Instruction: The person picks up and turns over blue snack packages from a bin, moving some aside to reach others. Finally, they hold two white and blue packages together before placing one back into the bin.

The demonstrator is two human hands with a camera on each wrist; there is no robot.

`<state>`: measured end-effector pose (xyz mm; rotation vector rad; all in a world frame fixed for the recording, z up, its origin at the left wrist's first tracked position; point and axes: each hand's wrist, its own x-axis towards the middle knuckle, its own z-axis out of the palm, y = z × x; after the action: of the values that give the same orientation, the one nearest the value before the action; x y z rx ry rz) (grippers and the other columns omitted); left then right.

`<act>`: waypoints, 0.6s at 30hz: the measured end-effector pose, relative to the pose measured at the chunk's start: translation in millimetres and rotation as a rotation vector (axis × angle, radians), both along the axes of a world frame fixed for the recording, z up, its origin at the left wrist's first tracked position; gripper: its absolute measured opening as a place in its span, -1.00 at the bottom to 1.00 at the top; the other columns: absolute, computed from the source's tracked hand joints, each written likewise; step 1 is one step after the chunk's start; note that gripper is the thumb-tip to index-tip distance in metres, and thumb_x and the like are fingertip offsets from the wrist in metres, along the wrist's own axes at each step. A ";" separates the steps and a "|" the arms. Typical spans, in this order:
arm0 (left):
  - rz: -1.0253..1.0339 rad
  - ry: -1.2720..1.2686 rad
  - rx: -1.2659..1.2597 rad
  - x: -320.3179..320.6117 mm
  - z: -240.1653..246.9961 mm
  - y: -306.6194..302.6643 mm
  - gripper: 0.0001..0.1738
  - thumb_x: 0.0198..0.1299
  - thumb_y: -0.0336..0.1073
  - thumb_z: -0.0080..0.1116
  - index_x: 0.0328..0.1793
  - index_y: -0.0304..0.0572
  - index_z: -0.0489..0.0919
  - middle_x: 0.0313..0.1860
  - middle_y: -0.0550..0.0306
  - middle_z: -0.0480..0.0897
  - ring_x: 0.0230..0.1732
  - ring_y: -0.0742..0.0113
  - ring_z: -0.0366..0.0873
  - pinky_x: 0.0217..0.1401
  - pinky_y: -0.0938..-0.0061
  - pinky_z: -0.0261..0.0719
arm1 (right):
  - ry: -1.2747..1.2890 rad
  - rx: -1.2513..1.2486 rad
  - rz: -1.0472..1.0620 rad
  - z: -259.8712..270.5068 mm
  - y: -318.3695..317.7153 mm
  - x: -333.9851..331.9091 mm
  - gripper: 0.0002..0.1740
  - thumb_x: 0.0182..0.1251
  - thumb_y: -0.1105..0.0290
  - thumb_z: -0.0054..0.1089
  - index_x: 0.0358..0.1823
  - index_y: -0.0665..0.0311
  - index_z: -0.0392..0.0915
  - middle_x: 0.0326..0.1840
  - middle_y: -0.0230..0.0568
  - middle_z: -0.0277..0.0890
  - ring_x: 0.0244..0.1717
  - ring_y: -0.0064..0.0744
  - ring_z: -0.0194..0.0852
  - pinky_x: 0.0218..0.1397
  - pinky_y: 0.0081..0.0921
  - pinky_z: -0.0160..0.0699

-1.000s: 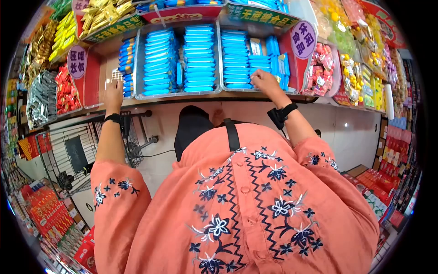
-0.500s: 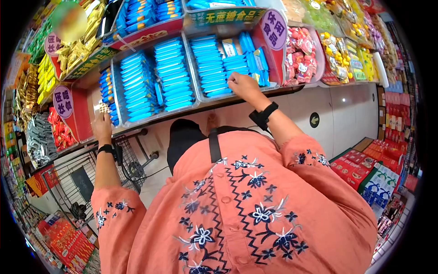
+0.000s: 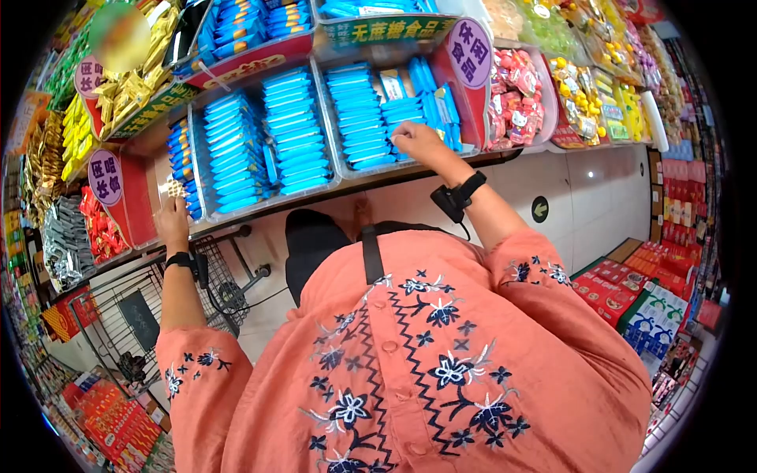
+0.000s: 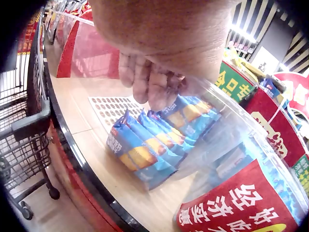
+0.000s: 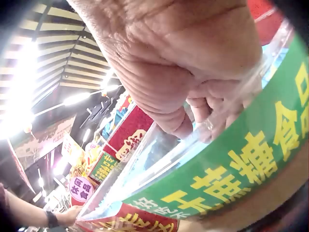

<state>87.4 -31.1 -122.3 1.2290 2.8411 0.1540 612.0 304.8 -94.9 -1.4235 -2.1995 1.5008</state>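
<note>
Far left, a wire trolley (image 3: 130, 296) is parked under the shelf (image 3: 260, 206). Just above it the left hand (image 3: 171, 217) is raised to the shelf's front edge, at the leftmost clear tray (image 4: 231, 121). A short row of blue packets (image 4: 145, 152) is stood on edge there: glossy blue wrappers with crimped ends and a yellow-orange biscuit picture on the face. They lean against each other on the wooden shelf floor, just beside a dotted white mat (image 4: 111, 105). The left grip is loose: its fingers (image 4: 150, 88) hang slightly bent and nothing is held. The tips are right at the packet tops; contact cannot be told.

In the middle trays, blue stacks (image 3: 296, 130) of the same wrapper are laid flat in neat columns.

Further right, the right hand (image 3: 418, 143) is placed palm down in the next tray, on the front of a lower pile (image 3: 410, 110) of the same blue goods. The right grip is curled, fingers (image 5: 212, 113) bent against the clear tray wall. Whether a packet is pinched cannot be told. A green sign (image 5: 241, 169) is seen below the hand. Right of it are a purple round sign (image 3: 471, 51) and red sweet bags (image 3: 516, 98).
</note>
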 end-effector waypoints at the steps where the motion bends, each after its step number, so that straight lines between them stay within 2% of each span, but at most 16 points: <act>1: -0.011 0.027 0.003 -0.1 -1.5 -0.9 -0.57 0.33 0.04 -0.09 -0.22 -0.04 0.70 -0.36 0.00 0.74 -0.15 -0.15 0.62 0.02 -0.06 0.50 | 0.029 -0.043 -0.038 3.7 4.3 -0.4 -0.62 0.27 0.18 0.23 -0.01 0.29 0.65 -0.21 -0.08 0.71 -0.19 -0.19 0.68 -0.08 -0.32 0.61; 3: -0.074 0.092 0.002 0.2 -1.7 -3.0 -0.58 0.34 0.03 -0.09 -0.24 -0.03 0.70 -0.37 0.01 0.74 -0.17 -0.14 0.62 0.00 -0.03 0.50 | 0.087 -0.133 -0.113 14.6 12.5 -2.0 -0.59 0.28 0.20 0.25 0.02 0.37 0.64 -0.20 -0.07 0.70 -0.19 -0.26 0.66 -0.10 -0.38 0.62; 4: -0.126 0.128 -0.002 -0.1 -0.2 -3.2 -0.60 0.34 0.02 -0.09 -0.25 -0.02 0.69 -0.37 0.02 0.74 -0.18 -0.13 0.62 -0.01 -0.02 0.50 | 0.145 -0.105 -0.137 17.2 16.0 -4.2 -0.52 0.28 0.20 0.26 0.07 0.45 0.60 -0.17 -0.07 0.68 -0.22 -0.32 0.65 -0.15 -0.40 0.62; 6: -0.259 0.255 0.004 2.2 1.2 -4.9 -0.63 0.36 -0.05 -0.08 -0.31 -0.02 0.67 -0.39 0.03 0.71 -0.25 -0.13 0.61 -0.04 0.01 0.47 | 0.151 -0.016 -0.150 13.5 35.3 -8.3 -0.48 0.27 0.19 0.27 0.12 0.46 0.57 -0.15 -0.06 0.67 -0.24 -0.35 0.64 -0.17 -0.41 0.63; 7: -0.135 0.124 0.045 13.5 10.1 0.3 -0.63 0.36 -0.05 -0.08 -0.31 -0.02 0.67 -0.38 0.03 0.71 -0.27 -0.14 0.60 -0.05 0.00 0.46 | 0.156 0.028 -0.155 11.4 41.9 -11.4 -0.46 0.27 0.19 0.27 0.15 0.47 0.56 -0.15 -0.06 0.67 -0.26 -0.36 0.64 -0.19 -0.41 0.63; 9: 0.122 -0.129 0.126 37.3 38.3 16.2 -0.63 0.35 -0.06 -0.07 -0.33 -0.03 0.67 -0.37 0.02 0.71 -0.29 -0.16 0.59 -0.08 -0.01 0.45 | 0.129 -0.011 -0.170 26.1 54.1 -22.3 -0.41 0.25 0.16 0.29 0.18 0.47 0.54 -0.06 0.03 0.66 -0.12 -0.25 0.66 -0.05 -0.37 0.63; 10: -0.006 0.021 0.065 24.6 28.0 11.5 -0.61 0.35 -0.02 -0.08 -0.31 -0.05 0.68 -0.32 -0.02 0.73 -0.28 -0.19 0.61 -0.11 -0.03 0.48 | 0.072 0.042 -0.143 21.8 66.1 -25.8 -0.39 0.24 0.14 0.29 0.20 0.47 0.53 -0.01 0.09 0.66 -0.04 -0.17 0.66 0.02 -0.34 0.61; 11: 0.016 -0.002 0.019 12.4 17.4 6.7 -0.58 0.36 0.01 -0.09 -0.28 -0.05 0.69 -0.27 -0.09 0.73 -0.26 -0.23 0.62 -0.11 -0.06 0.48 | 0.018 0.095 -0.116 17.6 76.4 -29.8 -0.37 0.24 0.13 0.29 0.21 0.47 0.53 0.05 0.15 0.65 0.04 -0.10 0.66 0.10 -0.31 0.60; 13: -0.086 0.087 0.085 7.7 4.3 -1.0 -0.57 0.38 0.03 -0.11 -0.26 -0.05 0.68 -0.25 -0.16 0.72 -0.20 -0.26 0.63 -0.07 -0.08 0.49 | -0.140 0.178 -0.067 16.3 90.5 -38.8 -0.32 0.22 0.09 0.28 0.24 0.47 0.51 0.14 0.22 0.62 0.18 0.02 0.61 0.23 -0.26 0.53; 14: -0.060 0.064 0.073 4.9 3.7 -2.7 -0.57 0.38 0.03 -0.10 -0.24 -0.07 0.68 -0.25 -0.19 0.71 -0.18 -0.28 0.62 -0.06 -0.09 0.49 | -0.150 0.223 -0.002 11.8 97.0 -40.2 -0.31 0.21 0.07 0.27 0.25 0.47 0.52 0.18 0.26 0.59 0.25 0.11 0.56 0.30 -0.24 0.48; 15: -0.033 0.036 0.063 13.8 10.0 -0.1 -0.56 0.38 0.04 -0.10 -0.21 -0.08 0.68 -0.24 -0.22 0.71 -0.16 -0.30 0.62 -0.05 -0.10 0.49 | -0.179 0.224 0.039 5.2 104.9 -44.1 -0.32 0.22 0.09 0.25 0.25 0.46 0.52 0.20 0.29 0.58 0.22 0.14 0.56 0.29 -0.23 0.50; 16: 0.107 -0.108 0.071 36.0 40.8 13.4 -0.56 0.38 0.05 -0.09 -0.17 -0.11 0.67 -0.21 -0.24 0.70 -0.12 -0.31 0.62 -0.05 -0.10 0.50 | -0.196 0.220 0.074 7.0 107.0 -49.8 -0.33 0.22 0.10 0.24 0.24 0.46 0.53 0.21 0.29 0.56 0.24 0.16 0.55 0.30 -0.21 0.49; 18: 0.165 -0.147 0.089 44.1 47.7 16.8 -0.56 0.38 0.05 -0.08 -0.16 -0.12 0.67 -0.20 -0.24 0.70 -0.12 -0.32 0.61 -0.05 -0.10 0.50 | -0.244 0.237 0.111 10.4 107.1 -60.1 -0.34 0.22 0.13 0.22 0.26 0.46 0.51 0.23 0.30 0.55 0.26 0.19 0.53 0.32 -0.18 0.48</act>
<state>131.4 -14.3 -74.6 0.9515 2.8308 0.3639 551.9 411.9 -84.5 -1.4949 -2.5364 1.0964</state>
